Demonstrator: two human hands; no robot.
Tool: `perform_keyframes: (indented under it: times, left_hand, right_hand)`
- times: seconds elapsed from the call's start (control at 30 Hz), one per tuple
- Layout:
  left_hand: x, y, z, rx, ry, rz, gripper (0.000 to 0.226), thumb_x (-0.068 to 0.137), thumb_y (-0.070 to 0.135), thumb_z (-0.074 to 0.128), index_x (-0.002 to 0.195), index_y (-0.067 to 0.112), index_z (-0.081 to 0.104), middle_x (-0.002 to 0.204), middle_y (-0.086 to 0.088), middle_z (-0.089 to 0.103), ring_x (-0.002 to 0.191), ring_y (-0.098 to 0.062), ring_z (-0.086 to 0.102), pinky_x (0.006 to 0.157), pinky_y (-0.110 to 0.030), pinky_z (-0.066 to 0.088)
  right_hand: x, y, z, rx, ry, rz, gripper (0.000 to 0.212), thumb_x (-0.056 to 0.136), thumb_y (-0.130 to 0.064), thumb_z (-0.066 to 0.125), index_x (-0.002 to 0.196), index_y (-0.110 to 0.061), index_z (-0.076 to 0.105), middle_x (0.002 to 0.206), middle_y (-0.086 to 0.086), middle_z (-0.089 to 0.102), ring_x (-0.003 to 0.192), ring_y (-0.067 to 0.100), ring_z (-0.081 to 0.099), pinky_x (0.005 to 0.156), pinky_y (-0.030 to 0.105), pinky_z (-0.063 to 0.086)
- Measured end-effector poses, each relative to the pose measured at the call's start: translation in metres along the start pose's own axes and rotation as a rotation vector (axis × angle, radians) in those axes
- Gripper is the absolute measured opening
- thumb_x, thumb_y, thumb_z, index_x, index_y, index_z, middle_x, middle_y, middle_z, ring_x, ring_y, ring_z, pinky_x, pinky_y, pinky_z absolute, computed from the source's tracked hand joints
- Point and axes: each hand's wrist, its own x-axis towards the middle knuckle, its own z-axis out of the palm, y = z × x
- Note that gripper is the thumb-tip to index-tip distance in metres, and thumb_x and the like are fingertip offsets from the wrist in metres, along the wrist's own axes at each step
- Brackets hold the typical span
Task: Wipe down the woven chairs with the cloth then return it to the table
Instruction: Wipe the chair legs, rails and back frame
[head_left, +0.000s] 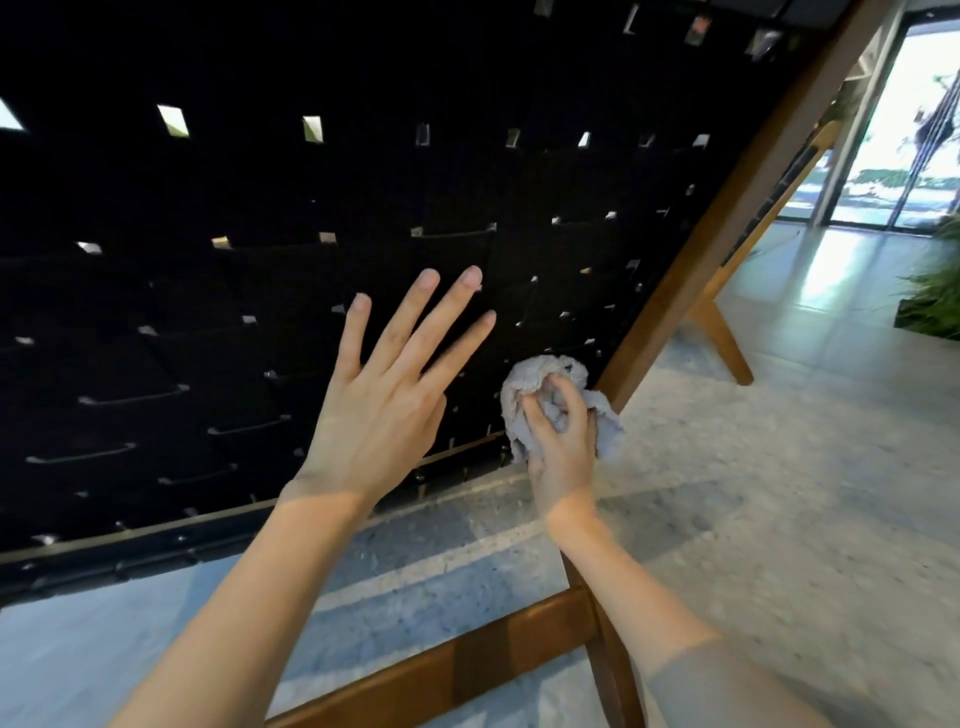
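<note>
The black woven back of a chair fills the upper left of the head view, held in a brown wooden frame. My right hand grips a crumpled grey cloth and holds it against the lower right corner of the weave, beside the frame. My left hand has its fingers straight and spread, in front of the weave just left of the cloth; whether it touches the straps is unclear. No table shows in the view.
A wooden crossbar of the chair runs low across the speckled floor. A second wooden chair leg stands behind at the right. A green plant and glass doors are at the far right.
</note>
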Motion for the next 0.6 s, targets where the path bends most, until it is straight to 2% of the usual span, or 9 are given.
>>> perform_keyframes:
  times: [0.1,0.17,0.23,0.33,0.4,0.5,0.6]
  left_hand:
    - [-0.001,0.0,0.001,0.001,-0.009,0.006,0.076,0.083,0.005,0.056,0.15,0.024,0.026,0.159,-0.004,0.006,0.146,-0.023,-0.002,0.115,-0.048,-0.011]
    - [0.0,0.0,0.0,0.01,-0.012,0.011,0.076,0.083,0.005,0.057,0.15,0.024,0.026,0.159,-0.004,0.007,0.146,-0.023,-0.001,0.115,-0.048,-0.012]
    - [-0.001,0.0,-0.001,0.021,-0.012,0.013,0.076,0.083,0.006,0.057,0.15,0.025,0.026,0.159,-0.003,0.006,0.146,-0.023,0.0,0.115,-0.048,-0.011]
    - [-0.001,0.0,-0.004,0.015,0.031,0.01,0.072,0.085,0.005,0.055,0.149,0.025,0.028,0.158,-0.002,0.007,0.146,-0.021,0.004,0.116,-0.047,-0.009]
    - [0.003,-0.003,-0.007,-0.009,0.108,-0.004,0.064,0.09,0.005,0.049,0.148,0.025,0.031,0.157,-0.002,0.012,0.146,-0.02,0.01,0.115,-0.046,-0.007]
    - [0.012,-0.011,-0.014,-0.037,0.21,-0.059,0.056,0.093,0.005,0.044,0.146,0.024,0.036,0.156,-0.002,0.02,0.145,-0.02,0.016,0.114,-0.045,-0.006]
    - [0.018,-0.016,-0.019,-0.036,0.253,-0.074,0.057,0.092,0.004,0.045,0.145,0.023,0.037,0.155,-0.004,0.022,0.144,-0.021,0.02,0.114,-0.045,-0.005]
  right_hand:
    - [-0.011,0.005,0.004,-0.017,-0.005,0.059,0.045,0.087,-0.004,0.065,0.12,-0.033,0.058,0.131,0.001,0.047,0.127,0.024,0.04,0.109,0.025,0.029]
    - [-0.008,0.003,-0.009,0.024,-0.017,0.023,0.035,0.09,-0.004,0.062,0.112,-0.031,0.062,0.129,0.002,0.05,0.123,0.028,0.049,0.107,0.031,0.037]
    - [-0.007,-0.004,-0.03,0.096,-0.046,-0.083,0.039,0.085,0.011,0.056,0.108,-0.018,0.068,0.125,0.01,0.056,0.116,0.035,0.053,0.098,0.031,0.042]
    - [-0.002,-0.014,-0.062,0.034,0.118,-0.2,0.048,0.07,0.019,0.053,0.106,-0.006,0.073,0.099,0.02,0.065,0.099,0.029,0.048,0.082,0.04,0.05]
    - [0.016,-0.022,-0.086,0.019,0.302,-0.263,0.042,0.079,0.015,0.055,0.114,-0.006,0.067,0.098,0.015,0.06,0.093,0.027,0.049,0.086,0.053,0.049]
    - [0.054,-0.035,-0.126,0.047,0.525,-0.398,0.031,0.085,0.006,0.067,0.114,-0.006,0.063,0.102,0.008,0.048,0.094,0.026,0.051,0.098,0.069,0.036]
    - [0.091,-0.046,-0.153,0.09,0.686,-0.481,0.021,0.09,0.004,0.062,0.108,-0.004,0.068,0.101,0.007,0.048,0.094,0.025,0.05,0.096,0.068,0.036]
